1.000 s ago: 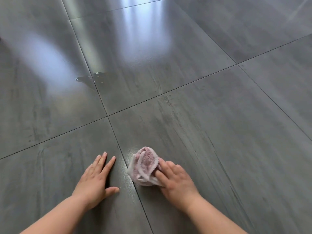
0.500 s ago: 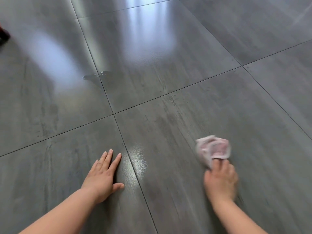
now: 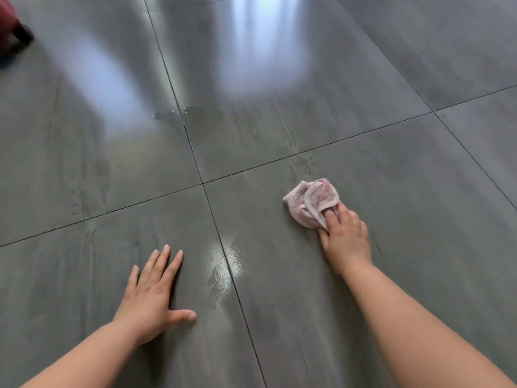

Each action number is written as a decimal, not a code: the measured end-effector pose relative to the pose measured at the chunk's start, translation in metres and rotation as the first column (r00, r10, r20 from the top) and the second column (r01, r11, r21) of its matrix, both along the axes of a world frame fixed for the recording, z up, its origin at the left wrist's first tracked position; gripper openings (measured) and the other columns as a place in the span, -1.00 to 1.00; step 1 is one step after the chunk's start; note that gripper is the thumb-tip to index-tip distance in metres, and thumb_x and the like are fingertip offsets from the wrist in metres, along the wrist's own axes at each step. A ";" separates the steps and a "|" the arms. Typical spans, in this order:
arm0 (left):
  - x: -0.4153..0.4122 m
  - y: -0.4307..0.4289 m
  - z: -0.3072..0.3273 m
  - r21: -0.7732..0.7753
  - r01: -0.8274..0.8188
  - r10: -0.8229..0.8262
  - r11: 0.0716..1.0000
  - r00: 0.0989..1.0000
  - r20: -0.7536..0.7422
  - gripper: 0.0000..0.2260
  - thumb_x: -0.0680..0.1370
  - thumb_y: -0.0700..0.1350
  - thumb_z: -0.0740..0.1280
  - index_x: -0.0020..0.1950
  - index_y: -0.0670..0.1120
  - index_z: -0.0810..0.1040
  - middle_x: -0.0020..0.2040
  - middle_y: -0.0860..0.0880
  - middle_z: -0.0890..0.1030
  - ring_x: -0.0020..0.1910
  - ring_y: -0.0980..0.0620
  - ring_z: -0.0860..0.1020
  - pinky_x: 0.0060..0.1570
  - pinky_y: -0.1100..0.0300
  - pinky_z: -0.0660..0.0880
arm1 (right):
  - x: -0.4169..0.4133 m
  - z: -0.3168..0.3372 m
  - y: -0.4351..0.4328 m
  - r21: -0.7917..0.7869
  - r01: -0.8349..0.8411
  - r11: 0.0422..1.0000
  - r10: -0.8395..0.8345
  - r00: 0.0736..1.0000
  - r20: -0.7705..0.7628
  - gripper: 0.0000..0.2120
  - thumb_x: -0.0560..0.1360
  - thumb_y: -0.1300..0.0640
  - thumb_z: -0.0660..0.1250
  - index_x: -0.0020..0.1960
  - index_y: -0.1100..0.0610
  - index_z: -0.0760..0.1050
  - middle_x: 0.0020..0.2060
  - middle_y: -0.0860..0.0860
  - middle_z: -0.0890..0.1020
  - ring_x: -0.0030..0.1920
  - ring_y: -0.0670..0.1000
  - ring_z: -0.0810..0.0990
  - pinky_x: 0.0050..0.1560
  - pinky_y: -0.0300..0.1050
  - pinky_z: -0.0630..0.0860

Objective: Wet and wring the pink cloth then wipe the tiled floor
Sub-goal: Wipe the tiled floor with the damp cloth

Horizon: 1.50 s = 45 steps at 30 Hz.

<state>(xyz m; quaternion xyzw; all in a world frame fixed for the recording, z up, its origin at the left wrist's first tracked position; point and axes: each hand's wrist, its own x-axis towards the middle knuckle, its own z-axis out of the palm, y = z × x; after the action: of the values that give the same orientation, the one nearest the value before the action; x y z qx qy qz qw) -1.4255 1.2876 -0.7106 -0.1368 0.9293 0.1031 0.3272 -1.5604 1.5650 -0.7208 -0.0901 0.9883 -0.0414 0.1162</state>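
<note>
Tiled floor (image 3: 419,177) — right hand (image 3: 345,239) grips bunched pink cloth (image 3: 310,201), bulk pointing away.

right hand (image 3: 345,236) seemingly gripping pink cloth (image 3: 309,201), left hand (image 3: 151,301) flat

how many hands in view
2: left hand flat on the floor, lower left; right hand at right, gripping the cloth. None seem hidden.

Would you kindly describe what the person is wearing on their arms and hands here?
Nothing is worn: the left hand and right hand are ungloved, the left forearm and right forearm bare with no sleeve in view, and no ring, watch or bracelet shows. Fingernails look short and unpainted.
</note>
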 end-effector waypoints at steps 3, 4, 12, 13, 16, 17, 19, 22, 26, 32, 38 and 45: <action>-0.002 0.000 0.003 -0.034 0.015 -0.014 0.999 0.999 0.038 0.09 0.29 0.35 0.30 0.40 -0.08 -0.43 0.36 0.07 -0.45 0.38 0.14 -0.38 0.48 0.02 -0.23 | -0.010 0.010 0.001 0.030 0.106 0.994 -0.108 0.993 0.050 -0.60 0.43 0.25 0.30 0.25 0.27 0.41 0.24 0.28 0.43 0.19 0.29 0.41 0.13 0.11 0.38; -0.005 0.001 0.007 -0.039 0.021 -0.019 0.999 0.998 0.054 0.04 0.34 0.31 0.30 0.43 -0.05 -0.40 0.39 0.07 -0.42 0.44 0.10 -0.35 0.48 0.03 -0.21 | -0.013 0.013 -0.002 0.068 0.101 0.993 -0.107 0.990 0.091 -0.59 0.46 0.24 0.25 0.30 0.22 0.33 0.26 0.23 0.39 0.21 0.25 0.38 0.13 0.04 0.37; -0.044 0.004 0.133 0.077 -0.085 0.085 0.993 0.996 0.004 -0.55 0.54 0.05 0.18 0.42 0.05 0.22 0.48 0.00 0.22 0.44 0.01 0.23 0.40 0.14 0.19 | 0.015 0.153 -0.010 -0.267 0.372 0.889 -0.221 0.859 0.462 -0.75 0.39 0.32 0.23 -0.28 0.00 0.29 -0.15 0.04 0.46 -0.11 0.11 0.45 -0.28 -0.17 0.16; -0.045 0.004 0.165 0.103 -0.097 0.099 0.990 0.995 -0.016 -0.61 0.55 0.02 0.17 0.38 0.05 0.29 0.43 0.03 0.30 0.40 0.02 0.30 0.35 0.16 0.25 | 0.017 0.182 -0.011 -0.298 0.422 0.856 -0.252 0.845 0.472 -0.77 0.39 0.33 0.23 -0.25 0.01 0.34 -0.15 0.06 0.48 -0.14 0.09 0.43 -0.28 -0.17 0.16; -0.043 -0.007 0.265 0.155 -0.205 0.206 0.966 0.979 0.012 -0.74 0.55 -0.01 0.16 0.21 0.07 0.48 0.29 0.07 0.50 0.26 0.02 0.46 0.20 0.17 0.40 | 0.023 0.273 -0.018 -0.333 0.580 0.744 -0.342 0.758 0.556 -0.77 0.38 0.37 0.21 -0.07 0.08 0.40 -0.03 0.15 0.56 -0.04 0.14 0.50 -0.17 -0.20 0.28; -0.042 -0.013 0.300 0.175 -0.248 0.249 0.953 0.968 0.017 -0.76 0.55 -0.02 0.17 0.17 0.07 0.52 0.25 0.06 0.53 0.23 0.03 0.49 0.16 0.18 0.42 | 0.025 0.304 -0.023 -0.338 0.605 0.721 -0.356 0.741 0.569 -0.75 0.37 0.39 0.21 -0.05 0.09 0.39 0.00 0.18 0.57 -0.01 0.15 0.51 -0.13 -0.20 0.31; -0.046 -0.026 0.368 0.228 -0.308 0.317 0.924 0.948 -0.004 -0.79 0.54 -0.05 0.20 0.12 0.05 0.55 0.20 0.06 0.58 0.18 0.05 0.52 0.11 0.21 0.43 | 0.029 0.368 -0.033 -0.354 0.638 0.684 -0.374 0.724 0.580 -0.74 0.37 0.43 0.21 -0.07 0.11 0.39 -0.03 0.20 0.58 -0.02 0.15 0.53 -0.17 -0.20 0.32; -0.058 -0.047 0.460 0.275 -0.330 0.362 0.903 0.929 -0.073 -0.80 0.54 -0.08 0.21 0.10 0.02 0.56 0.16 0.06 0.60 0.15 0.05 0.53 0.00 0.25 0.39 | 0.030 0.452 -0.048 -0.383 0.657 0.649 -0.368 0.712 0.599 -0.74 0.39 0.42 0.20 -0.07 0.10 0.36 -0.09 0.13 0.53 -0.12 0.10 0.48 -0.34 -0.29 0.33; -0.081 -0.075 0.531 0.263 -0.373 0.412 0.890 0.904 -0.112 -0.80 0.53 -0.10 0.23 0.11 -0.01 0.57 0.15 0.00 0.61 0.15 -0.01 0.54 0.02 0.20 0.41 | 0.034 0.509 -0.061 -0.371 0.702 0.607 -0.402 0.675 0.619 -0.67 0.41 0.39 0.23 0.14 0.16 0.43 0.05 0.15 0.56 -0.07 0.06 0.46 -0.21 -0.23 0.35; -0.127 -0.098 0.538 0.223 -0.426 0.459 0.877 0.879 -0.126 -0.79 0.54 -0.09 0.21 0.12 0.00 0.55 0.14 0.00 0.61 0.13 -0.01 0.54 0.03 0.17 0.42 | 0.002 0.497 -0.068 -0.330 0.751 0.571 -0.457 0.625 0.632 -0.52 0.39 0.38 0.24 0.31 0.20 0.38 0.21 0.19 0.51 0.14 0.12 0.50 0.04 -0.20 0.34; -0.188 -0.116 0.443 0.240 -0.405 0.442 0.882 0.888 -0.127 -0.77 0.54 -0.13 0.21 0.17 -0.03 0.53 0.17 -0.01 0.58 0.16 0.00 0.52 0.06 0.19 0.40 | -0.069 0.398 -0.101 -0.288 0.652 0.701 -0.433 0.710 0.555 -0.58 0.44 0.31 0.22 0.30 0.18 0.36 0.25 0.17 0.43 0.04 0.10 0.43 -0.01 -0.14 0.34; -0.244 -0.165 0.237 0.209 -0.173 0.218 0.962 0.952 -0.215 -0.72 0.54 -0.07 0.21 0.25 0.01 0.46 0.29 0.09 0.50 0.30 0.10 0.43 0.24 0.24 0.32 | -0.139 0.211 -0.174 -0.343 0.407 0.846 -0.267 0.882 0.389 -0.59 0.47 0.26 0.24 0.31 0.18 0.36 0.26 0.07 0.43 0.25 0.11 0.38 0.14 -0.14 0.32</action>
<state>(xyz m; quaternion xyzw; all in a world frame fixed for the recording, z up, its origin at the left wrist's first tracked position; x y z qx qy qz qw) -1.6696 1.1227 -0.4738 -0.1839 0.9295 0.2379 0.2138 -1.6998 1.3911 -0.5095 0.0729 0.9234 -0.2847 0.2469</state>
